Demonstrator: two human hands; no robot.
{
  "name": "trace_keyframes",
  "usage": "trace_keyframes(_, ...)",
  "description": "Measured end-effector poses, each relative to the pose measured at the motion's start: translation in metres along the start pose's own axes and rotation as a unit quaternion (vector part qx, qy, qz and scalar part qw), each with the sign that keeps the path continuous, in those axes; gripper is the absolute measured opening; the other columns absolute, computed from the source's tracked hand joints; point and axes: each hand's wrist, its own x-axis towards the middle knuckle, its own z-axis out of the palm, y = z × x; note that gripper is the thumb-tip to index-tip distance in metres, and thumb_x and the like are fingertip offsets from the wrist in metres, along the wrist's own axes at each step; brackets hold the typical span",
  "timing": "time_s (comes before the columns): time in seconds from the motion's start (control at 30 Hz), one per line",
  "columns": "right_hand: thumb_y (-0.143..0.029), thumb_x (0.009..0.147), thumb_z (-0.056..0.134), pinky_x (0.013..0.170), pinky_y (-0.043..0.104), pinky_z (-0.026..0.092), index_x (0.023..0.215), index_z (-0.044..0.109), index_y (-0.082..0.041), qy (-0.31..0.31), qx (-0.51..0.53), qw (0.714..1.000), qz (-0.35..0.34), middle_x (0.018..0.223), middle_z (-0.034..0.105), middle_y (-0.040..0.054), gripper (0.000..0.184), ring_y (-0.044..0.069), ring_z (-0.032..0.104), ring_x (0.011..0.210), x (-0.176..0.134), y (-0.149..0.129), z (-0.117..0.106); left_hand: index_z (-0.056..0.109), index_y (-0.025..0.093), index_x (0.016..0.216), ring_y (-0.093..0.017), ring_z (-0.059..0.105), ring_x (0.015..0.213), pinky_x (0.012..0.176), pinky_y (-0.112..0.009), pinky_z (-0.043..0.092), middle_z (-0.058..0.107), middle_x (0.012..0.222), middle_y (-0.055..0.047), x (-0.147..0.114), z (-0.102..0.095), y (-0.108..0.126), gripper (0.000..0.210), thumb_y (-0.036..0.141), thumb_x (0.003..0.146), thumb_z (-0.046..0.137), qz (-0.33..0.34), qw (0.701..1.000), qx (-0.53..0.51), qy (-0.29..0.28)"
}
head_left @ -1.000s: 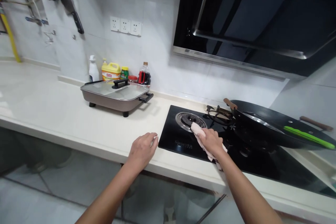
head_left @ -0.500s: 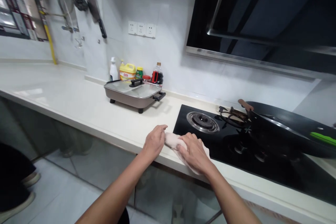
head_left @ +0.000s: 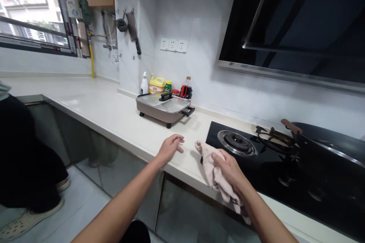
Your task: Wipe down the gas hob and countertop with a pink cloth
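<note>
A pale pink cloth [head_left: 210,165] hangs from my right hand [head_left: 228,167], which grips it over the counter edge by the stove's left front corner. The cloth's lower end droops past the front of the counter. My left hand [head_left: 171,147] is apart from the cloth, above the white countertop [head_left: 119,129], its fingers loosely bent and apart with nothing in them. Just right of the cloth lies the black glass stove [head_left: 209,140], with a bare burner [head_left: 237,143] near my right hand.
An electric pan with a glass lid [head_left: 159,113] stands on the counter, bottles [head_left: 156,85] behind it. A large black wok [head_left: 330,152] sits on the stove's right side below the range hood [head_left: 285,72]. Another person [head_left: 25,152] stands at the left. A cleaver [head_left: 133,32] hangs on the wall.
My right hand has lifted the cloth, which now hangs loose instead of lying bunched on the counter. My left hand has come away from it. The view has swung left, showing the window.
</note>
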Motion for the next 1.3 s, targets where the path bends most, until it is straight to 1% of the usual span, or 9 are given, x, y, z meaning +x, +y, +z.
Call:
trace_keyframes(0.1, -0.050, 0.099, 0.041, 0.086, 0.033, 0.047, 0.113, 0.065, -0.021, -0.001, -0.121, 0.992, -0.022, 0.110, 0.070, 0.0051, 0.040, 0.023, 0.063, 0.099, 0.026, -0.016, 0.025, 0.066, 0.016, 0.106, -0.016, 0.075, 0.061, 0.057, -0.024, 0.047, 0.077, 0.103, -0.010, 0.000, 0.000, -0.004, 0.031, 0.037, 0.090, 0.050, -0.014, 0.999, -0.034, -0.002)
trace_keyframes(0.2, -0.042, 0.099, 0.041, 0.097, 0.044, 0.041, 0.124, 0.065, -0.022, 0.004, -0.253, 0.967, -0.029, 0.125, 0.065, 0.0104, 0.040, 0.030, 0.055, 0.117, 0.047, -0.026, 0.055, 0.064, 0.016, 0.107, -0.015, 0.075, 0.065, 0.059, -0.024, 0.048, 0.076, 0.103, -0.010, 0.000, 0.000, -0.008, 0.030, 0.037, 0.091, 0.049, -0.022, 0.998, -0.046, 0.025)
trace_keyframes(0.33, -0.039, 0.100, 0.042, 0.100, 0.051, 0.034, 0.130, 0.065, -0.028, -0.022, -0.303, 0.952, -0.049, 0.125, 0.061, 0.0115, 0.039, 0.034, 0.049, 0.121, 0.054, -0.029, 0.077, 0.065, 0.019, 0.105, -0.016, 0.074, 0.068, 0.069, -0.028, 0.053, 0.075, 0.095, -0.006, 0.000, 0.000, -0.015, 0.025, 0.033, 0.089, 0.051, -0.018, 0.997, -0.043, 0.067)
trace_keyframes(0.53, -0.036, 0.101, 0.044, 0.091, 0.041, 0.033, 0.134, 0.063, -0.035, -0.062, -0.370, 0.922, -0.093, 0.118, 0.061, 0.0081, 0.039, 0.029, 0.051, 0.114, 0.046, -0.025, 0.075, 0.069, 0.022, 0.100, -0.016, 0.069, 0.069, 0.074, -0.029, 0.054, 0.074, 0.086, -0.002, -0.002, -0.001, -0.016, 0.021, 0.029, 0.086, 0.056, -0.009, 0.994, -0.033, 0.104)
trace_keyframes(0.63, -0.034, 0.099, 0.048, 0.089, 0.039, 0.032, 0.132, 0.065, -0.036, -0.063, -0.369, 0.921, -0.106, 0.114, 0.061, 0.0072, 0.037, 0.028, 0.052, 0.112, 0.044, -0.024, 0.075, 0.070, 0.021, 0.100, -0.018, 0.070, 0.080, 0.076, -0.029, 0.054, 0.075, 0.093, -0.004, -0.002, -0.002, -0.014, 0.022, 0.031, 0.087, 0.056, -0.007, 0.992, -0.036, 0.119)
trace_keyframes(0.73, -0.033, 0.099, 0.049, 0.088, 0.039, 0.031, 0.131, 0.066, -0.037, -0.074, -0.370, 0.920, -0.108, 0.111, 0.061, 0.0063, 0.036, 0.027, 0.052, 0.111, 0.043, -0.025, 0.076, 0.070, 0.020, 0.100, -0.017, 0.070, 0.081, 0.072, -0.028, 0.056, 0.075, 0.101, -0.006, -0.003, -0.001, -0.011, 0.024, 0.033, 0.089, 0.054, -0.002, 0.993, -0.053, 0.110)
trace_keyframes(0.93, -0.030, 0.097, 0.048, 0.088, 0.039, 0.029, 0.130, 0.067, -0.037, -0.090, -0.367, 0.919, -0.109, 0.112, 0.060, 0.0067, 0.038, 0.027, 0.051, 0.112, 0.041, -0.031, 0.075, 0.068, 0.019, 0.102, -0.017, 0.070, 0.082, 0.074, -0.028, 0.056, 0.072, 0.094, -0.006, -0.007, -0.003, -0.007, 0.024, 0.034, 0.090, 0.053, 0.017, 0.989, -0.056, 0.136)
trace_keyframes(1.1, -0.027, 0.095, 0.048, 0.086, 0.039, 0.028, 0.124, 0.069, -0.036, -0.088, -0.349, 0.926, -0.116, 0.109, 0.060, 0.0056, 0.037, 0.026, 0.052, 0.110, 0.039, -0.031, 0.074, 0.064, 0.019, 0.101, -0.017, 0.072, 0.092, 0.077, -0.028, 0.055, 0.069, 0.112, -0.009, -0.010, -0.003, -0.003, 0.023, 0.034, 0.091, 0.050, 0.037, 0.983, -0.059, 0.169)
trace_keyframes(1.3, -0.030, 0.097, 0.047, 0.086, 0.038, 0.027, 0.126, 0.067, -0.034, -0.080, -0.354, 0.924, -0.117, 0.110, 0.060, 0.0056, 0.036, 0.026, 0.051, 0.110, 0.036, -0.030, 0.075, 0.065, 0.018, 0.098, -0.017, 0.074, 0.079, 0.069, -0.026, 0.051, 0.071, 0.102, -0.006, -0.011, -0.001, 0.002, 0.025, 0.036, 0.091, 0.048, 0.025, 0.996, -0.062, 0.065)
